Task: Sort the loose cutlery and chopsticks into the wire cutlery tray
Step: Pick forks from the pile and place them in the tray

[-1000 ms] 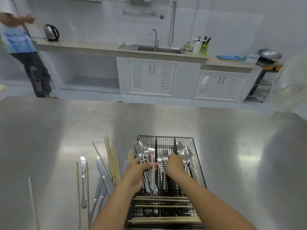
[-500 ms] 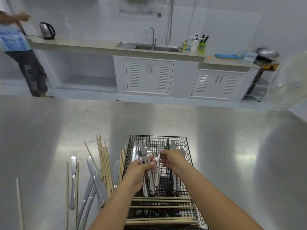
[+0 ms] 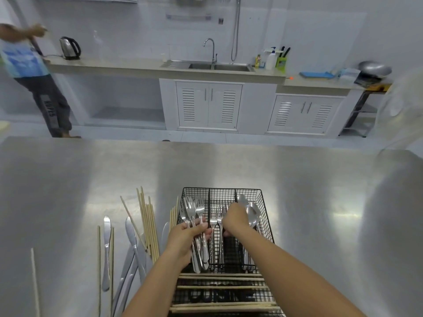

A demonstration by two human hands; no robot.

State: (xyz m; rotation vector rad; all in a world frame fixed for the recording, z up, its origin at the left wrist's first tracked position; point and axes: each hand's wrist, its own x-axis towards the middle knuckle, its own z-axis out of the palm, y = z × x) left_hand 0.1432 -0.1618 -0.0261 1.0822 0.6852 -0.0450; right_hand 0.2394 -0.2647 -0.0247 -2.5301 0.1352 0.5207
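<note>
The black wire cutlery tray [image 3: 265, 209] stands at the near middle of the steel table. My left hand [image 3: 185, 241] grips a bunch of forks [image 3: 193, 211] over the tray's left compartment. My right hand [image 3: 235, 219] is closed on forks [image 3: 217, 225] standing in the middle compartment. Spoons [image 3: 251, 213] lie in the right compartment. Chopsticks [image 3: 222, 287] lie crosswise in the tray's near section. Loose chopsticks [image 3: 148, 225] and table knives [image 3: 107, 248] lie on the table left of the tray.
One pale chopstick [image 3: 34, 280] lies alone at the far left of the steel table [image 3: 320, 202]. A person [image 3: 34, 72] stands at the back left by a kettle [image 3: 69, 48] on the counter. A sink [image 3: 217, 66] is behind.
My right hand has moved from beside the fork bunch in my left hand down into the middle compartment, with forks now under it. My left hand still holds its bunch.
</note>
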